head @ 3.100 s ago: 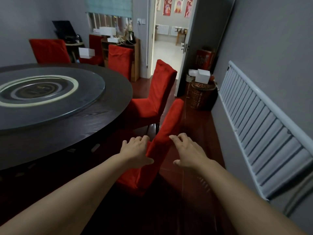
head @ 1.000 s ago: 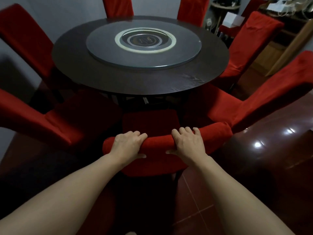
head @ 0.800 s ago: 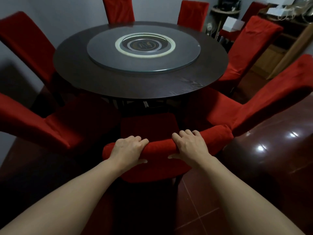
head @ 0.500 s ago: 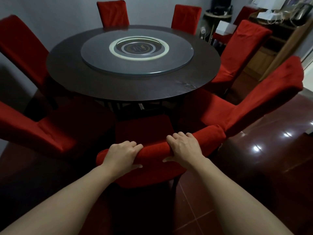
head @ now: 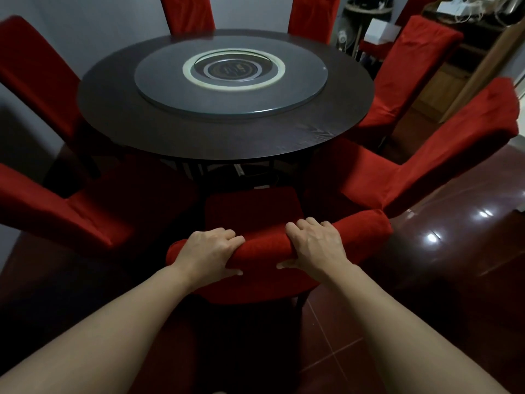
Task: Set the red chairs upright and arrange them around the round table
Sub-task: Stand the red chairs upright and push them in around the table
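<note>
While upright: chair [head: 264, 248] faces the table [head: 181, 137], seat near its edge.
Left hand [head: 208, 253]: clamped on the backrest top.
Right hand [head: 318, 247]: likewise clamped there.

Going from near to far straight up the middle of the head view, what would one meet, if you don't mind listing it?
Hands: left hand, right hand → gripped chair back → chair seat → round table → glass turntable → two far chairs.
</note>
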Tool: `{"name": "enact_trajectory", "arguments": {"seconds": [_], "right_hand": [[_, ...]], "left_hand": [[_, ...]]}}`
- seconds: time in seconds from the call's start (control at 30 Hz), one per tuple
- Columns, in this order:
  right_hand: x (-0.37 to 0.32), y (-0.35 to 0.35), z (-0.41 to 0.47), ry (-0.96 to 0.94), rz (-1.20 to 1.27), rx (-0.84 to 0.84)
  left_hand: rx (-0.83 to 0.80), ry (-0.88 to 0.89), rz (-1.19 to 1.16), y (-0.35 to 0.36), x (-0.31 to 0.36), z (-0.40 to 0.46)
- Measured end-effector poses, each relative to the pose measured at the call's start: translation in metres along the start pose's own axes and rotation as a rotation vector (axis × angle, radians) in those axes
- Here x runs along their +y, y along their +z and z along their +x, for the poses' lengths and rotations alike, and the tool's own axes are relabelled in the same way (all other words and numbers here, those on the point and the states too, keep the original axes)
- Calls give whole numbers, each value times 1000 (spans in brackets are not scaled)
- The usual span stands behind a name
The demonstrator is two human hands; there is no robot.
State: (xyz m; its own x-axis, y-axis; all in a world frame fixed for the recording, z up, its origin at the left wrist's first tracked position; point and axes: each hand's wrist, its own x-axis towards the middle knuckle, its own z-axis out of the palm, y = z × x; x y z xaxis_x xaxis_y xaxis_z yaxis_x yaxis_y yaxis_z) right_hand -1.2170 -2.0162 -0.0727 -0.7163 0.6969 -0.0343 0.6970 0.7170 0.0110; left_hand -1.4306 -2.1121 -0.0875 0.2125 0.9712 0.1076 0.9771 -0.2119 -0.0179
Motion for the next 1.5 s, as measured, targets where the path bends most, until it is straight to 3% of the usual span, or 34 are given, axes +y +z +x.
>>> {"name": "enact_trajectory", "arguments": {"seconds": [0.1, 0.3, 0.57, 1.0, 1.5], "right_hand": [[-2, 0, 0, 21, 11, 26], [11, 21, -15, 158, -20, 266], [44, 18, 9, 104, -20, 146], [71, 20, 59, 89, 77, 152], [79, 6, 58, 44, 121, 13]], "left_hand": [[-31, 3, 3, -3, -5, 6], [-58, -45, 21, -3, -5, 6], [-96, -96, 3, -8, 5, 29], [-19, -83, 27, 2, -24, 76], [-153, -289, -30, -9, -7, 79]]}}
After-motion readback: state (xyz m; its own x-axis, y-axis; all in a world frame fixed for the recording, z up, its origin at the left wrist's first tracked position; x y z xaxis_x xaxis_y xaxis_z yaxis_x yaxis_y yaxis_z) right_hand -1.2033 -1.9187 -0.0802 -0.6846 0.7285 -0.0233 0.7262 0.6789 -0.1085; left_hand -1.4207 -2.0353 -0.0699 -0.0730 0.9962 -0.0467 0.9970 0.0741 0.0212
